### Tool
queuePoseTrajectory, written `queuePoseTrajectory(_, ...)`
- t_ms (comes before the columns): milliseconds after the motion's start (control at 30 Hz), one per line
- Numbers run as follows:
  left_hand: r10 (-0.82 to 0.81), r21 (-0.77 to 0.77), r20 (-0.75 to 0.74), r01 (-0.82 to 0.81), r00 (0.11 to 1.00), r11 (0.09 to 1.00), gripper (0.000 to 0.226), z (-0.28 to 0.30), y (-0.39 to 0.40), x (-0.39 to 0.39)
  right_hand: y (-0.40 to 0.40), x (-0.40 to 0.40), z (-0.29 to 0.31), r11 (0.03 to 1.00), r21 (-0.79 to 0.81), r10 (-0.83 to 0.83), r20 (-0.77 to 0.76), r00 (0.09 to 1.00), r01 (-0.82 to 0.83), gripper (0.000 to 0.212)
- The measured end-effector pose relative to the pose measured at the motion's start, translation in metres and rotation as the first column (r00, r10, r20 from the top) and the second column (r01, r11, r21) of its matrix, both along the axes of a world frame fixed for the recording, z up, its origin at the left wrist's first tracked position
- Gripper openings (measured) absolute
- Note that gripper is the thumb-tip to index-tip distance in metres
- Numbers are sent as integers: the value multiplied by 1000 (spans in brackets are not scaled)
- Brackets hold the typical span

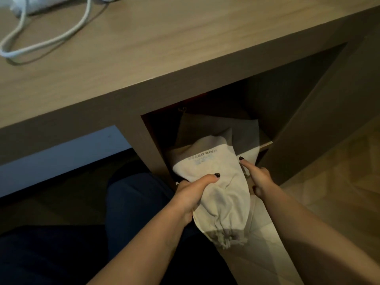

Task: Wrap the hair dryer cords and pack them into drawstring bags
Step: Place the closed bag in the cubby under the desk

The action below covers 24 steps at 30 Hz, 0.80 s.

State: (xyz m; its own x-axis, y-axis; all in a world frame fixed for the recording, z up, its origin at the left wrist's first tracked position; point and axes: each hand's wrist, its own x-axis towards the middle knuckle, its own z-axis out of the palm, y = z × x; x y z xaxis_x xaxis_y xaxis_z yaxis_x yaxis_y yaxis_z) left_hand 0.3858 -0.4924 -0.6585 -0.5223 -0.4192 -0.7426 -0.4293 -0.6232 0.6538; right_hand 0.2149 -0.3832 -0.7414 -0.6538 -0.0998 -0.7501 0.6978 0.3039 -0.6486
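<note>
the cream drawstring bag (216, 182) sits at about 5 o'clock from the middle of the view, half in and half out of an open cabinet compartment (205, 128) under the desk (164, 48). its far end lies inside the dark opening, and its gathered, cinched mouth points back toward the person at 6 o'clock. the words "hair dryer" are printed across the cloth, upside down from here.

the left hand (191, 194) grips the bag's left side, thumb laid across the top of the fabric and the other fingers curled under it, clamped on the cloth. the right hand (257, 177) is at the bag's right edge, at 3 o'clock from the left hand; its index finger stretches forward along the cloth and the rest of its fingers fold in, apparently pinching the bag's edge or its string, though the shadow there makes that hard to confirm.

the cabinet door (318, 120) stands swung open at 3 o'clock of the compartment. up on the desk, at 11 o'clock, a white cord (51, 40) lies in loose loops, running up to a white hair dryer (37, 5) cut off by the top edge. dark trouser legs (133, 202) show at 7 o'clock below the desk.
</note>
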Motion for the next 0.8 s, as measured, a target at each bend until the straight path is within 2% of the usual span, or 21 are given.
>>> queuePoseTrajectory(133,3,17,2,-3,1000,1000,39,-4,-4,-1,-14,-5,-3,999,-50,14,82,996,-10,80)
queuePoseTrajectory(233,12,33,4,-13,1000,999,46,-7,-5,-3,-21,-6,-9,999,16,-36,43,998,35,50)
queuePoseTrajectory(333,26,35,-1,-26,1000,999,44,-9,-7,-4,-26,-5,-5,999,32,-30,-100,994,34,34)
queuePoseTrajectory(433,41,32,8,-41,999,999,43,-10,-9,-7,-24,-4,7,1000,5,1,-308,952,0,31)
queuePoseTrajectory(533,53,22,12,-53,999,998,48,-12,-10,-8,-15,-3,25,999,-6,41,-509,860,-52,19)
queuePoseTrajectory(667,47,2,-3,-47,999,999,49,-12,-11,-7,1,-4,55,999,25,48,-733,679,-44,14)
queuePoseTrajectory(733,43,-12,-19,-43,999,999,44,-10,-10,-6,9,-4,74,999,36,51,-815,577,-36,7)
queuePoseTrajectory(800,44,-38,-31,-45,999,998,42,-9,-12,-7,17,-4,94,998,10,38,-857,514,-57,8)
